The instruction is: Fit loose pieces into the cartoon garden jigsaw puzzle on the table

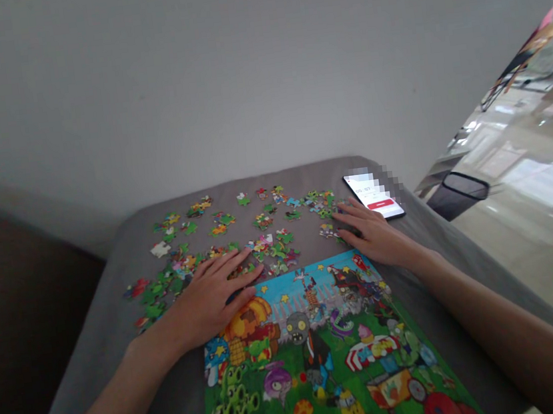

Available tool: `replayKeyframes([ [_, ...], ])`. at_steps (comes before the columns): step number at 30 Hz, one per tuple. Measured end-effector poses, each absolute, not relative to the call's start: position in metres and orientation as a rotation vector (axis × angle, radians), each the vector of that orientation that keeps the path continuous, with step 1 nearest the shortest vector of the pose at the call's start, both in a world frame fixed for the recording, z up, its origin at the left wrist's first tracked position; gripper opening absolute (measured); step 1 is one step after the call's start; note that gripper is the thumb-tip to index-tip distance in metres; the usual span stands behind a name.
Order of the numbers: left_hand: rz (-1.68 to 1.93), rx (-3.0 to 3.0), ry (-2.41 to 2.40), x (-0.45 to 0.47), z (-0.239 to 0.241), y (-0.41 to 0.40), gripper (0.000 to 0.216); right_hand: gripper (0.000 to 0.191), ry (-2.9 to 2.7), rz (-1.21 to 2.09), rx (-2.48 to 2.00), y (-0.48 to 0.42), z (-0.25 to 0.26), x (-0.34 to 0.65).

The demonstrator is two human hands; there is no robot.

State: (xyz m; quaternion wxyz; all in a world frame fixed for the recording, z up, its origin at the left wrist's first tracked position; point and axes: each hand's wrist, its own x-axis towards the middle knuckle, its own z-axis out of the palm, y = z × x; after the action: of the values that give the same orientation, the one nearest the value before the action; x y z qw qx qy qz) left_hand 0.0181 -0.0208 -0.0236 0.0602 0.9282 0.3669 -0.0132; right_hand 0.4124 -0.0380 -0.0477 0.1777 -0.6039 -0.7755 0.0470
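A colourful cartoon puzzle board (pixel 320 363) lies flat on the grey cloth close to me, with a picture of plants and zombies. Loose jigsaw pieces (pixel 276 244) are spread beyond its far edge, in clusters. My left hand (pixel 217 295) rests with fingers stretched out over the board's far left corner and some of the pieces; it covers part of both. At the board's far right corner, my right hand (pixel 373 232) lies with spread fingers, its fingertips beside a few pieces. Neither hand grips anything.
A smartphone (pixel 382 204) with a lit screen lies just beyond my right hand. The grey cloth-covered table (pixel 112 308) meets a pale wall (pixel 241 84) at the back. To the right, a dark-framed chair (pixel 459 194) stands on a shiny tiled floor.
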Motion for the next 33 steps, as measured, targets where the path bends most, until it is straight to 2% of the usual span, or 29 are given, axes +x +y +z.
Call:
replayKeyframes([
  [15,0.028,2.856,1.066,0.017,-0.027,-0.019,0.050,0.046,-2.291,0.204,-1.774,-0.045,-0.038,0.404],
  [22,0.034,2.838,1.078,0.017,-0.028,-0.020,0.049,0.052,-2.320,0.259,-1.721,-0.045,-0.041,0.403],
  [33,-0.003,2.816,1.086,0.023,-0.021,-0.021,0.048,0.045,-2.202,0.118,-1.555,-0.020,-0.036,0.380],
])
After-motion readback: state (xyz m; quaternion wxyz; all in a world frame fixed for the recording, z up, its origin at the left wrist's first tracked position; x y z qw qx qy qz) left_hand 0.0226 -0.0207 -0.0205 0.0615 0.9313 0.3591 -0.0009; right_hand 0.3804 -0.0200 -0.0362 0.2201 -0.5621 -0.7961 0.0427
